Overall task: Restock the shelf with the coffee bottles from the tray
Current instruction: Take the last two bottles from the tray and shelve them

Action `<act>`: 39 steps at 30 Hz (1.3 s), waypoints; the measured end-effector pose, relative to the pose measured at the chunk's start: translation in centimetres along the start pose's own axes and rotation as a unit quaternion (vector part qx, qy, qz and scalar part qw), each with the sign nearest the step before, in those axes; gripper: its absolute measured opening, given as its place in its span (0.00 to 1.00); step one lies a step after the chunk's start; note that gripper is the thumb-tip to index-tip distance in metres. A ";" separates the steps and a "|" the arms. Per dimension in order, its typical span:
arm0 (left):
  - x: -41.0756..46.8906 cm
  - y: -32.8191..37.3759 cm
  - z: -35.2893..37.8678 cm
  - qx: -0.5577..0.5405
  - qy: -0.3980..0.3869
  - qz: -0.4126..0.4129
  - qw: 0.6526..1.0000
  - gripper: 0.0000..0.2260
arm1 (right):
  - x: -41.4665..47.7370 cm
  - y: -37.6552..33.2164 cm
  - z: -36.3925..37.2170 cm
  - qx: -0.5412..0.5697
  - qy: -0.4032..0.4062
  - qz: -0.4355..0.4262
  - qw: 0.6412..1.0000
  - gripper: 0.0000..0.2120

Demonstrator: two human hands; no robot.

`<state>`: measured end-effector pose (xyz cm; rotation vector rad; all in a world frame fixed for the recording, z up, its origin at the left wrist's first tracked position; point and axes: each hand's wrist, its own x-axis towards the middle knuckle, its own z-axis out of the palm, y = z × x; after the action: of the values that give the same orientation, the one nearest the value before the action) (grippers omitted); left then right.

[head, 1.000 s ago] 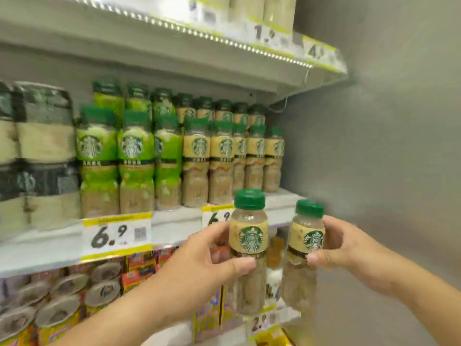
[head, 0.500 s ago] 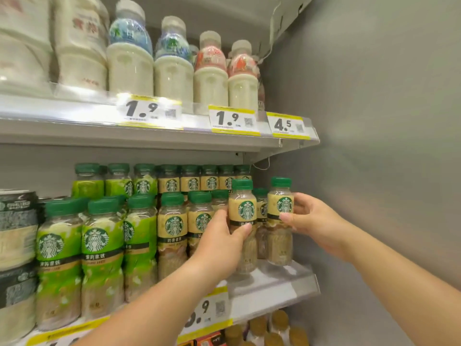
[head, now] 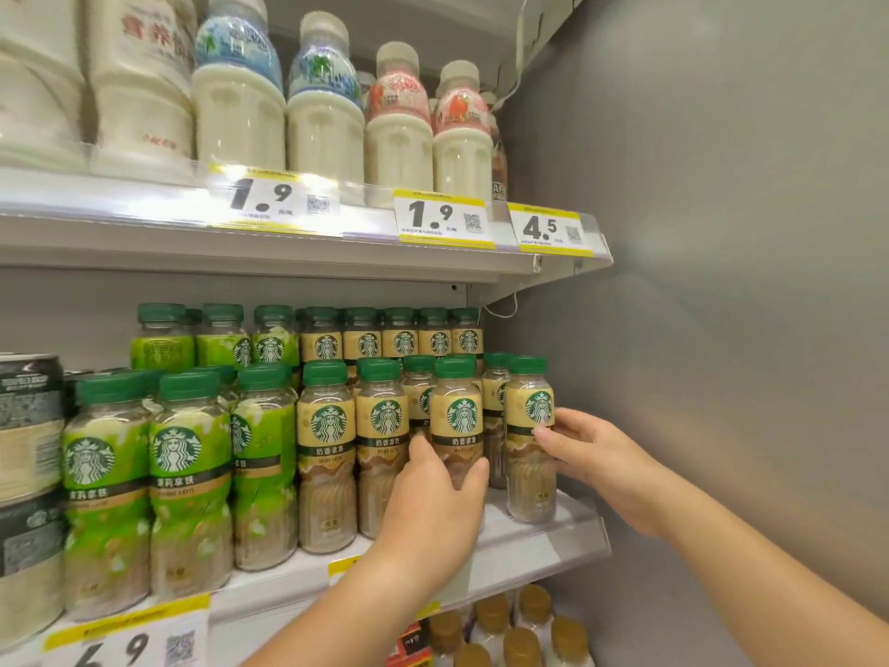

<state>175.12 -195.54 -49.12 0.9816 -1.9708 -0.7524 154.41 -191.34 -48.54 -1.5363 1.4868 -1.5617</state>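
Note:
Two coffee bottles with green caps and beige siren labels stand at the front right of the middle shelf (head: 553,536). My left hand (head: 433,503) wraps the lower half of one coffee bottle (head: 454,411). My right hand (head: 601,459) grips the other coffee bottle (head: 529,416) from its right side, at the shelf's right end. Both bottles are upright with their bases on or just above the shelf. More beige-label bottles (head: 327,426) fill the rows behind and to the left. No tray is in view.
Green-label bottles (head: 187,464) stand left of the beige ones, dark cans (head: 29,416) at the far left. White milk bottles (head: 327,122) line the upper shelf above yellow price tags. A grey side wall (head: 721,329) closes the right. Gold-capped bottles (head: 524,633) sit on the shelf below.
Both hands have carried the two bottles up from below the shelf edge and set them into the front row at the right end. The view has tilted upward.

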 end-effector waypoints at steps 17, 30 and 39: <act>-0.3 0.7 -0.3 0.372 0.057 0.071 0.924 0.20 | -0.3 1.2 2.6 -0.138 0.049 0.000 0.989 0.12; 1.1 -0.6 -0.1 0.378 0.074 0.068 0.920 0.15 | 1.7 1.6 4.8 -0.161 0.022 -0.008 0.987 0.16; 0.8 -0.9 -0.6 0.357 0.058 0.072 0.930 0.14 | 1.6 1.3 5.3 -0.205 0.024 0.003 0.978 0.16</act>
<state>175.64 -196.76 -49.15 1.2306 -2.2176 0.1393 158.38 -194.99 -50.28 -1.7179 1.9304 -1.3534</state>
